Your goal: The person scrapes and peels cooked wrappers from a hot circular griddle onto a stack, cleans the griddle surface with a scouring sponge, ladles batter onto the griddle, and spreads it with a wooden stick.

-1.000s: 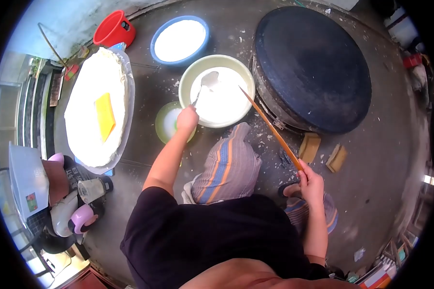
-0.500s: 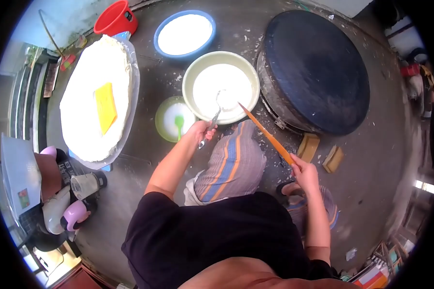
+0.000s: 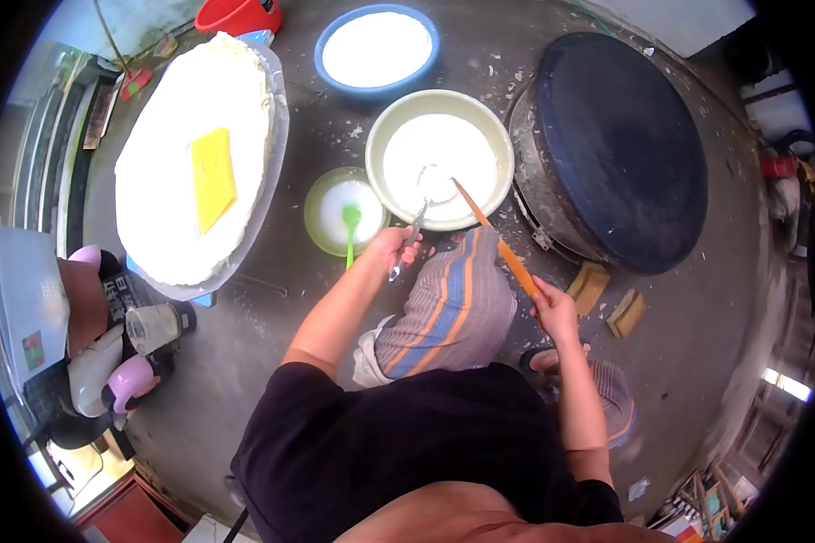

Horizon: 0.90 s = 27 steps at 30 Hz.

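Observation:
My left hand (image 3: 395, 249) is closed round the grey handle of a ladle (image 3: 420, 217). The ladle's round bowl sits at the surface of white batter in a large cream basin (image 3: 378, 136). A long, flat wooden spatula (image 3: 505, 254) is gripped at its wide end by my right hand (image 3: 555, 308). Its narrow tip reaches over the basin's near rim to the ladle's bowl; whether the two touch I cannot tell. Left of the basin, a smaller green bowl (image 3: 314, 217) holds whitish liquid and a bright green spoon or brush (image 3: 350, 231).
A big round black griddle (image 3: 620, 149) stands right of the basin, with two yellowish sponge-like blocks (image 3: 589, 288) below it. Behind is a blue-rimmed basin (image 3: 321, 56) of white stuff. At left, a pale stack of thin sheets (image 3: 167, 190) carries a yellow scraper (image 3: 212, 181).
The whole view has shifted, placing the basins and griddle farther right. Relative to the basin, the spatula tip has moved left toward the ladle. Both hands keep their holds.

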Motion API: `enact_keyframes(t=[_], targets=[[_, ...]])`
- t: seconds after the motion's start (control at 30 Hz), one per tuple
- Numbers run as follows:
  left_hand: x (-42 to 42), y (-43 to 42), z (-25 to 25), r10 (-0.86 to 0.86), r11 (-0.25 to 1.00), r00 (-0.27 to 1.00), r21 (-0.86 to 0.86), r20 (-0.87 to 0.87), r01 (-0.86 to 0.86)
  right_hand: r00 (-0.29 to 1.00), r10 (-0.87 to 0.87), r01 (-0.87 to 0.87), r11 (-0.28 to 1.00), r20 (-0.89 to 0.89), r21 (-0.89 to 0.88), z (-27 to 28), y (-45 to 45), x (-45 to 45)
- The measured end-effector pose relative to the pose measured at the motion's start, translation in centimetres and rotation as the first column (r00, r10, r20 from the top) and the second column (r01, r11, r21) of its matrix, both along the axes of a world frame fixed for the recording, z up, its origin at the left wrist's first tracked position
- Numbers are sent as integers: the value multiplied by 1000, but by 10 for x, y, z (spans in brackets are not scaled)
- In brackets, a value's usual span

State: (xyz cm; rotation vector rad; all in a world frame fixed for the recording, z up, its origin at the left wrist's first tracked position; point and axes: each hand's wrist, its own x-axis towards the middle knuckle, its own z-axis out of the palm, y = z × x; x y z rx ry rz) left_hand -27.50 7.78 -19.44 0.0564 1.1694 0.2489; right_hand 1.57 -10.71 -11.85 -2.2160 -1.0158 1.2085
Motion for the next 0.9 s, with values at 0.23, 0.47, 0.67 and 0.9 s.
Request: enact_keyframes(t=[0.23, 0.47, 0.67, 0.9], targets=[[1, 1, -1, -15, 1000, 1000, -20, 9, 15, 988, -74, 70, 997, -136, -33, 6, 17, -11], [0, -1, 5, -36, 999, 999, 29, -37, 37, 939, -71, 103, 992, -336, 76, 26, 23, -12], [4, -5, -2, -9, 1000, 998, 20, -59, 11, 965, 14, 27, 988, -262, 155, 75, 45, -13], [14, -10, -12, 63, 998, 996, 29, -69, -61, 688, 570, -683, 717, 449, 137, 115, 132, -57]])
